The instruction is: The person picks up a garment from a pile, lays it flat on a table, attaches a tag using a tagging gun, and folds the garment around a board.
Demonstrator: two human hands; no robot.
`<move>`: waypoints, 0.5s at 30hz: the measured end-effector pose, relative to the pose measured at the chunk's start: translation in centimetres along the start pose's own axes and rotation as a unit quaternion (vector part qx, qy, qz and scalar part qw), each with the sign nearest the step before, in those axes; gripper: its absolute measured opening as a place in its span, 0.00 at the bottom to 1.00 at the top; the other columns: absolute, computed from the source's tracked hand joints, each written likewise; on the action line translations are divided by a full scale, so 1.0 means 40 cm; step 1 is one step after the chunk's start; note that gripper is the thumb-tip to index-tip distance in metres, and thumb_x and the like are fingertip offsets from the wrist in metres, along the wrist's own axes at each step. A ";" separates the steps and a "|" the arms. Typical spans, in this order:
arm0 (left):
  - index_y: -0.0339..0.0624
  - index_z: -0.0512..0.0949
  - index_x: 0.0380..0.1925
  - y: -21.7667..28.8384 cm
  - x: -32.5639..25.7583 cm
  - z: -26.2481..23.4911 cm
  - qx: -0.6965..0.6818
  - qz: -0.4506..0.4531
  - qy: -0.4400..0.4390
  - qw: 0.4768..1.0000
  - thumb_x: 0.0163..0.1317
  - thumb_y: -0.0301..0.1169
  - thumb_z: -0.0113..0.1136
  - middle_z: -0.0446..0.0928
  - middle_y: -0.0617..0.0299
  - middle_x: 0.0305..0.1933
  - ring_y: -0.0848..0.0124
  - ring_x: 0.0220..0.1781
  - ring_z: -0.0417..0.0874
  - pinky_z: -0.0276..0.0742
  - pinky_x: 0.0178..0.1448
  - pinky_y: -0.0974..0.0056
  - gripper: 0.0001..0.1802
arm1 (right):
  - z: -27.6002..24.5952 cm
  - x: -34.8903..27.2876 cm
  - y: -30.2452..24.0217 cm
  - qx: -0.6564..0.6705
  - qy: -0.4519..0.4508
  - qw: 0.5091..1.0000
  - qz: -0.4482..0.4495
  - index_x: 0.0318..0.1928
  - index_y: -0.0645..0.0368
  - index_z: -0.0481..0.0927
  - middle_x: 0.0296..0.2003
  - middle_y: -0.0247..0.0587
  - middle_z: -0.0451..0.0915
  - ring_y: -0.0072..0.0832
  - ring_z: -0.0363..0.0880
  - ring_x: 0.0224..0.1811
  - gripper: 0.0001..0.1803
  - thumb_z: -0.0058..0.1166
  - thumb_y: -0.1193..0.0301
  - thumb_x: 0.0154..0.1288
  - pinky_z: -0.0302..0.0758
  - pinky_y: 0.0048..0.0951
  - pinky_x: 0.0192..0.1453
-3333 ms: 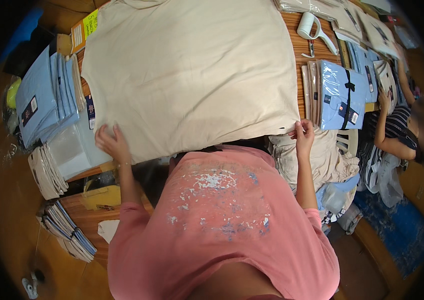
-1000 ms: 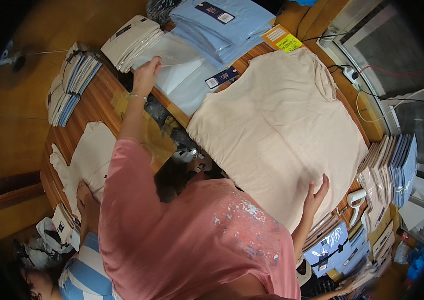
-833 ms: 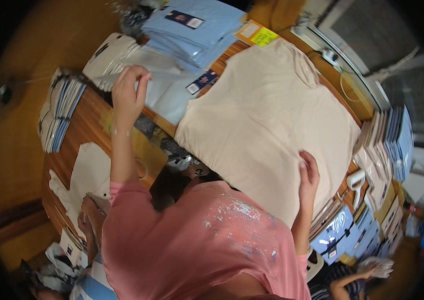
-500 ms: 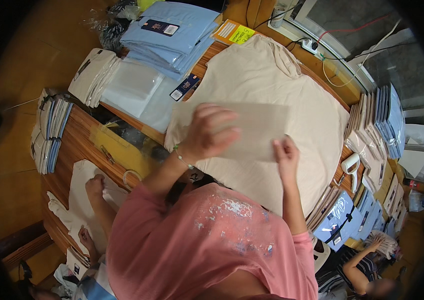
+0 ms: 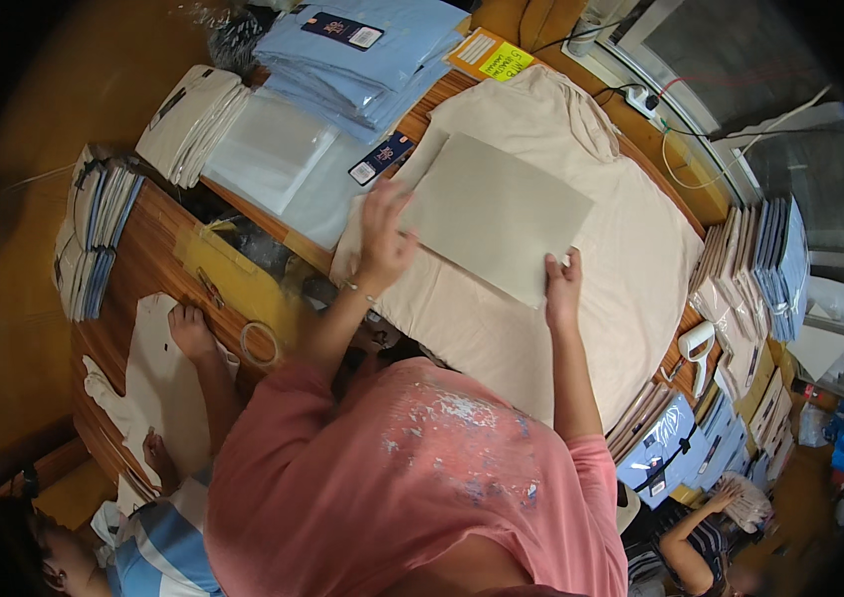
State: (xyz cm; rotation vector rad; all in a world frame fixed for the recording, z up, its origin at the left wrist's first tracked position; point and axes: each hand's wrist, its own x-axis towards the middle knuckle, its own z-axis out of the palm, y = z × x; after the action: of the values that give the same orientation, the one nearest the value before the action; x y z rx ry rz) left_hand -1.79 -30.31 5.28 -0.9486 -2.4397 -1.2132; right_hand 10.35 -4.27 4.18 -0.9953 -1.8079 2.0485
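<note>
A beige shirt [image 5: 631, 289] lies spread over the table in front of me. Above it, a stiff grey-beige cardboard sheet [image 5: 502, 209] is held at a slant. My right hand [image 5: 563, 284] pinches the sheet's near right edge between thumb and fingers. At the sheet's left edge, my left hand [image 5: 382, 239] has its fingers apart and grips nothing; whether a fingertip touches the sheet I cannot tell.
Folded blue shirts [image 5: 372, 70] and clear plastic bags [image 5: 273, 149] lie at the back left. Packed shirts [image 5: 731, 269] and a white handheld tool [image 5: 698, 348] sit on the right. A co-worker's hand [image 5: 193, 333] rests on another beige garment [image 5: 158, 368] at left.
The cardboard sheet has turned clockwise, its far edge now slanting down to the right. My left hand has moved off its face to the left edge. My right hand keeps its pinch.
</note>
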 end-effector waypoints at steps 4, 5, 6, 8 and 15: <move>0.48 0.63 0.59 0.048 -0.046 0.066 0.129 -0.001 -0.175 0.976 0.50 0.26 0.51 0.52 0.49 0.66 0.49 0.70 0.48 0.44 0.68 0.38 0.31 | 0.093 0.029 0.043 0.018 -0.034 0.998 0.055 0.43 0.55 0.64 0.18 0.28 0.69 0.14 0.59 0.16 0.07 0.45 0.73 0.67 0.56 0.20 0.17; 0.48 0.63 0.59 0.040 -0.057 0.078 0.132 -0.019 -0.164 0.977 0.51 0.27 0.51 0.52 0.49 0.66 0.49 0.70 0.48 0.44 0.68 0.38 0.31 | 0.104 0.027 0.043 0.015 -0.037 0.997 0.067 0.43 0.55 0.64 0.18 0.28 0.69 0.14 0.60 0.16 0.07 0.45 0.73 0.67 0.58 0.21 0.18; 0.48 0.63 0.60 0.030 -0.069 0.090 0.134 -0.036 -0.153 0.978 0.51 0.27 0.52 0.52 0.50 0.66 0.50 0.70 0.48 0.44 0.68 0.38 0.31 | 0.112 0.024 0.043 0.012 -0.039 0.996 0.079 0.43 0.55 0.64 0.18 0.28 0.69 0.15 0.61 0.16 0.07 0.46 0.72 0.66 0.60 0.21 0.18; 0.49 0.63 0.60 0.010 -0.090 0.107 0.137 -0.061 -0.149 0.977 0.53 0.28 0.52 0.52 0.50 0.66 0.50 0.70 0.48 0.43 0.68 0.37 0.31 | 0.117 0.015 0.029 0.001 -0.046 0.995 0.093 0.42 0.55 0.64 0.18 0.29 0.70 0.15 0.62 0.15 0.08 0.47 0.72 0.66 0.61 0.22 0.19; 0.50 0.64 0.59 -0.001 -0.091 0.112 0.159 -0.044 -0.157 0.974 0.57 0.30 0.52 0.56 0.51 0.64 0.51 0.69 0.50 0.44 0.67 0.37 0.27 | 0.088 0.008 0.013 -0.020 -0.056 0.996 0.068 0.39 0.55 0.64 0.19 0.30 0.72 0.16 0.65 0.16 0.08 0.50 0.72 0.64 0.60 0.21 0.19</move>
State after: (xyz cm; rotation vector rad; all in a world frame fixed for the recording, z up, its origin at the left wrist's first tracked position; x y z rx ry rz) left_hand 1.16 -28.43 0.71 -1.0066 -2.8346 -0.7030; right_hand 8.08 -6.95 3.60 -1.0633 -1.8915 2.1964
